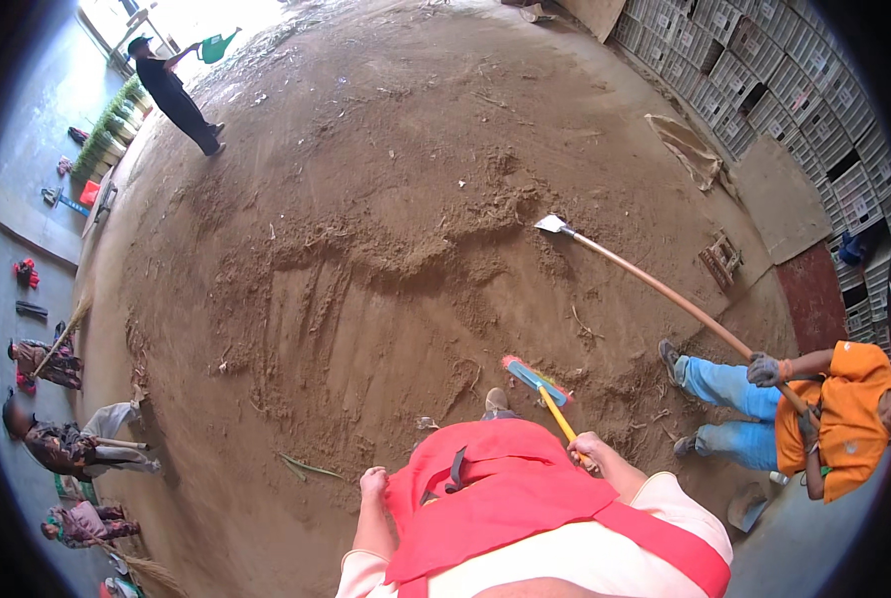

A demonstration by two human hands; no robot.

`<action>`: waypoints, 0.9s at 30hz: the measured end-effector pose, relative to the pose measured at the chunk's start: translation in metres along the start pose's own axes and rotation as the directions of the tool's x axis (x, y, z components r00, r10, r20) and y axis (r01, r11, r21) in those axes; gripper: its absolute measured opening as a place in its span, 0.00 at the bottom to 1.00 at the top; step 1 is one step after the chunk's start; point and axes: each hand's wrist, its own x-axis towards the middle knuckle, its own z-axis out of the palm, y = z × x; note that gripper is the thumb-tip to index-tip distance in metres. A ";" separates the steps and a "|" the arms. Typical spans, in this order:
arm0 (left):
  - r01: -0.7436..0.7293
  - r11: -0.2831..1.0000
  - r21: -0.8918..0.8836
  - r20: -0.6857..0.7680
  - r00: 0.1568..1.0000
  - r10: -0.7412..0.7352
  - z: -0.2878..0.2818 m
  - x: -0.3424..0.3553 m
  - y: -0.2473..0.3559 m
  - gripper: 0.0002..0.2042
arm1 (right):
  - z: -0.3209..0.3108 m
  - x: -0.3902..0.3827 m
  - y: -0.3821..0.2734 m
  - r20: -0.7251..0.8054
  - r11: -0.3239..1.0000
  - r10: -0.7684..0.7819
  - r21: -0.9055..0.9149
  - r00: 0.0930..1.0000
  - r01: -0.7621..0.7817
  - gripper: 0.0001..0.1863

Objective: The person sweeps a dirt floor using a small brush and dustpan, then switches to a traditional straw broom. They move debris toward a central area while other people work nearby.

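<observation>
My right hand (590,453) is wrapped round the yellow handle of a broom (538,382). Its blue and red head rests on the brown soil (395,329) just ahead of my shoe (497,401). To the left of my red apron (505,473), my left hand (373,483) hangs in a loose fist, with no tool showing in it. A person in an orange shirt (849,424) at the right grips a long-handled shovel (665,299) with gloved hands; its pale blade touches a ridge of loose soil.
Stacked crates (784,80) line the far right. A person in dark clothes (171,95) holds a green watering can (216,47) at the far left. Several people with brooms or tools stand along the left edge. Green stalks (311,466) lie near my left side.
</observation>
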 end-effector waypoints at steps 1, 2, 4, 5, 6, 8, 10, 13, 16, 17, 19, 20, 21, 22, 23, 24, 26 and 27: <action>0.032 0.999 0.007 0.004 0.999 -0.033 0.007 -0.012 0.023 0.09 | 0.000 -0.015 -0.017 -0.045 0.997 -0.041 -0.059 0.998 0.039 0.09; 0.060 0.998 0.007 0.001 0.998 -0.060 0.011 -0.018 0.041 0.09 | 0.003 -0.024 -0.033 -0.047 0.994 -0.082 -0.070 0.996 0.078 0.08; 0.091 0.996 0.008 0.048 0.995 -0.091 0.018 -0.004 0.052 0.09 | 0.007 -0.030 -0.059 -0.052 0.984 -0.160 -0.085 0.986 0.155 0.06; 0.103 0.995 0.012 0.077 0.992 -0.104 0.022 0.003 0.060 0.09 | 0.007 -0.023 -0.066 -0.056 0.979 -0.190 -0.085 0.980 0.185 0.05; 0.097 0.995 0.032 0.089 0.991 -0.100 0.033 0.006 0.076 0.08 | 0.005 -0.008 -0.070 -0.072 0.974 -0.218 -0.081 0.973 0.212 0.03; 0.091 0.994 0.067 0.103 0.990 -0.097 0.050 0.008 0.109 0.08 | 0.003 0.011 -0.087 -0.106 0.962 -0.261 -0.113 0.959 0.249 0.03; 0.105 0.994 0.035 0.132 0.985 -0.109 0.061 0.039 0.123 0.08 | 0.007 0.021 -0.108 -0.140 0.947 -0.292 -0.182 0.946 0.265 0.05; 0.085 0.996 0.037 0.193 0.977 -0.091 0.084 0.071 0.172 0.08 | 0.000 0.033 -0.146 -0.144 0.944 -0.290 -0.206 0.946 0.258 0.06; 0.020 0.998 0.058 0.225 0.974 -0.032 0.086 0.114 0.225 0.08 | 0.020 0.011 -0.205 -0.132 0.925 -0.298 -0.282 0.945 0.253 0.08; 0.000 0.998 0.057 0.244 0.970 -0.014 0.093 0.127 0.238 0.08 | 0.018 0.009 -0.219 -0.137 0.885 -0.318 -0.398 0.938 0.242 0.11; -0.013 0.998 -0.061 0.268 0.963 0.029 0.103 0.138 0.283 0.08 | 0.019 0.003 -0.238 -0.181 0.928 -0.260 -0.319 0.948 0.193 0.15; -0.002 0.998 -0.062 0.251 0.968 0.018 0.111 0.140 0.314 0.08 | 0.019 0.007 -0.251 -0.215 0.931 -0.278 -0.301 0.936 0.207 0.15; -0.030 0.998 -0.052 0.270 0.962 0.043 0.111 0.156 0.330 0.08 | 0.020 0.009 -0.262 -0.241 0.933 -0.289 -0.287 0.927 0.216 0.14; -0.057 0.997 -0.043 0.289 0.955 0.067 0.111 0.172 0.346 0.08 | 0.023 0.012 -0.273 -0.266 0.935 -0.298 -0.274 0.917 0.225 0.14; -0.146 0.988 0.052 0.285 0.950 0.125 0.112 0.173 0.373 0.09 | 0.035 -0.011 -0.294 -0.269 0.957 -0.276 -0.166 0.923 0.238 0.13; -0.100 0.994 -0.047 0.340 0.934 0.110 0.113 0.196 0.385 0.08 | 0.047 -0.036 -0.320 -0.272 0.963 -0.269 -0.057 0.924 0.263 0.12; -0.094 0.995 -0.011 0.260 0.961 0.094 0.128 0.219 0.410 0.11 | 0.026 0.015 -0.315 -0.237 0.942 -0.323 0.013 0.917 0.335 0.08; -0.106 0.994 -0.014 0.273 0.956 0.106 0.137 0.223 0.428 0.11 | 0.021 0.021 -0.322 -0.267 0.936 -0.333 0.023 0.905 0.351 0.08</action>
